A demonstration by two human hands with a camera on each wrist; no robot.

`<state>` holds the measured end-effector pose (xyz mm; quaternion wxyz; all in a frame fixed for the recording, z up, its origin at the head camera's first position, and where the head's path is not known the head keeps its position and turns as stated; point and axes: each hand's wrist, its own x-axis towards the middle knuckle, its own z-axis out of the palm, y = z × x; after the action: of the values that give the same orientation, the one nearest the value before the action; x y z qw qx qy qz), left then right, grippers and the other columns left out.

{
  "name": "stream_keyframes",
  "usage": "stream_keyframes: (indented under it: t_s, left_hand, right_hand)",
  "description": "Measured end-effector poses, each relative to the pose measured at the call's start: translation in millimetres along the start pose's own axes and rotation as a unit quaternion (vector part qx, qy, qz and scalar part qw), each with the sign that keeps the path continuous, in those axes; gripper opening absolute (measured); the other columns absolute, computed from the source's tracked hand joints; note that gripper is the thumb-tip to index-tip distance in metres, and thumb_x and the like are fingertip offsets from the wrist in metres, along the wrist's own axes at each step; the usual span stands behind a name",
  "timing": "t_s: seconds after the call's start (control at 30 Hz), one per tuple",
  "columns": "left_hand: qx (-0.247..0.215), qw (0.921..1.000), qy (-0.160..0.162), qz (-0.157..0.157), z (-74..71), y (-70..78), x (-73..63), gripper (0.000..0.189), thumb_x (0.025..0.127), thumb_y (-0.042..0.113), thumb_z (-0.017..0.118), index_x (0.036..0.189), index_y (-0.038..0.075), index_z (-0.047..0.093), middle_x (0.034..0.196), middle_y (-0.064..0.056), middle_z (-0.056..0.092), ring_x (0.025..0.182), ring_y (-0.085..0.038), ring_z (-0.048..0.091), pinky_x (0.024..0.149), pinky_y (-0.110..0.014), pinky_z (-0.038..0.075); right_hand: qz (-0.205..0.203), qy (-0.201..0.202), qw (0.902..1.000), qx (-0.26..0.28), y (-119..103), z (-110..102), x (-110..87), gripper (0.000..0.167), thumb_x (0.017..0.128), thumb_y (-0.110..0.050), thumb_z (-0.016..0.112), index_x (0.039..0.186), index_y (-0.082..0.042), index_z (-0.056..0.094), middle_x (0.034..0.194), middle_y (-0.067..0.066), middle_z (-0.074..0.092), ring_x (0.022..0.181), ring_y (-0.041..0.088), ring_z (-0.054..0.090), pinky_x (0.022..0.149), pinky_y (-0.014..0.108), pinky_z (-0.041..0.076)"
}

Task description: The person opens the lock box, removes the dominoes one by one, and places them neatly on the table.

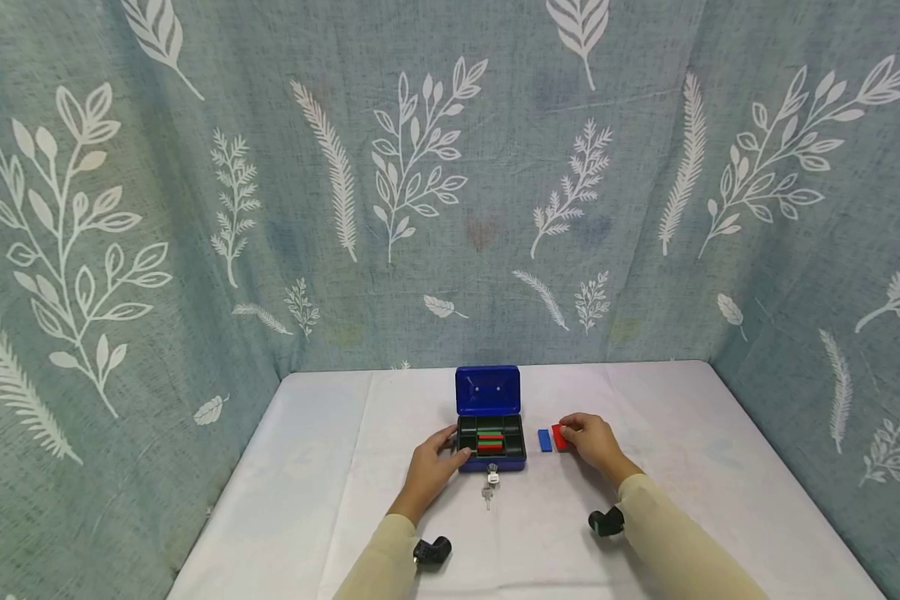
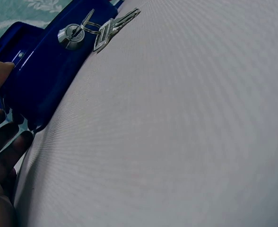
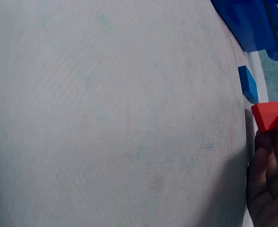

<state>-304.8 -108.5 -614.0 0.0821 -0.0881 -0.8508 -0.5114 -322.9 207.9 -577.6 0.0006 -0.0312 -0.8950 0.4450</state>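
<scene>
A blue cash box (image 1: 492, 465) stands with its lid (image 1: 487, 390) raised. Its black inner tray (image 1: 467, 435) bears red and green blocks (image 1: 490, 442) in the middle compartment. My left hand (image 1: 429, 471) grips the box's left side, thumb at the rim and fingers along the outer wall. Keys (image 2: 106, 34) hang from the front lock (image 2: 71, 37), one inserted. To the right of the box, my right hand (image 1: 594, 442) pinches a red block (image 3: 268, 116) between thumb and fingers. A blue block (image 1: 544, 440) lies on the cloth between the box and the red block.
A white cloth covers the table (image 1: 330, 500). Behind and on both sides hangs a grey-green curtain (image 1: 487, 317) with white leaf prints. A dark wrist device (image 1: 432, 551) is on the left sleeve, and another (image 1: 606, 522) is on the right.
</scene>
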Motion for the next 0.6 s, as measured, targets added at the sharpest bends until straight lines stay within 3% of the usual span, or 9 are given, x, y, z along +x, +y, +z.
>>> stream_keyframes:
  t_s: [0.37, 0.6]
  left_hand:
    - [-0.001, 0.9999, 0.002, 0.016, -1.0, -0.5, 1.9, 0.059, 0.084, 0.037, 0.076, 0.133, 0.008, 0.060, 0.125, -0.009, 0.063, 0.116, -0.026, 0.059, 0.102, -0.050, 0.041]
    - [0.002, 0.9999, 0.001, 0.011, -0.6, -0.2, 1.3, 0.058, 0.084, 0.035, 0.076, 0.133, 0.007, 0.060, 0.125, -0.010, 0.063, 0.117, -0.028, 0.058, 0.102, -0.050, 0.041]
  right_hand:
    - [0.044, -0.012, 0.9985, -0.030, -7.5, 0.2, 5.9, 0.020, 0.093, -0.010, 0.064, 0.110, -0.001, 0.069, 0.102, 0.010, 0.067, 0.094, 0.025, 0.057, 0.085, 0.042, 0.050]
    - [0.072, -0.019, 0.9963, -0.044, -12.0, -0.9, 7.7, 0.019, 0.091, -0.011, 0.064, 0.106, 0.000, 0.070, 0.095, 0.008, 0.067, 0.088, 0.024, 0.057, 0.079, 0.039, 0.052]
